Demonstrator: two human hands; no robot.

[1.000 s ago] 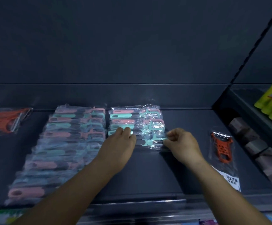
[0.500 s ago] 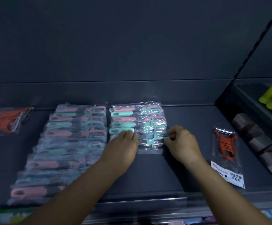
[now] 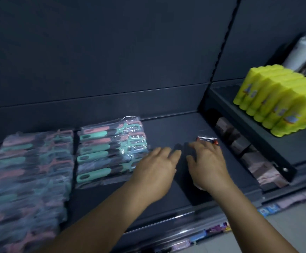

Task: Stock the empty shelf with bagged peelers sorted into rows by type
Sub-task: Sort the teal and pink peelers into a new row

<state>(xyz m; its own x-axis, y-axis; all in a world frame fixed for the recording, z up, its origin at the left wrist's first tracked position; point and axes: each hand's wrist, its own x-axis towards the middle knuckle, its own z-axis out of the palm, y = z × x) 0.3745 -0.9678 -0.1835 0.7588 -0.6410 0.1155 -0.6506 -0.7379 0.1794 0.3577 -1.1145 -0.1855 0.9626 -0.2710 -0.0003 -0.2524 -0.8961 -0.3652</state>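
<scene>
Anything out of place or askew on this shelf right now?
Mostly tidy. The two rows of pink and teal bagged peelers lie in neat overlapping rows. The one oddity is the orange peeler lying alone near the shelf's right end, mostly hidden under the right hand. The left hand holds nothing.

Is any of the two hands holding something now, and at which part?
Left hand holds nothing. Right hand lies over the orange bagged peeler, covering its middle; whether it grips it cannot be told.
</scene>
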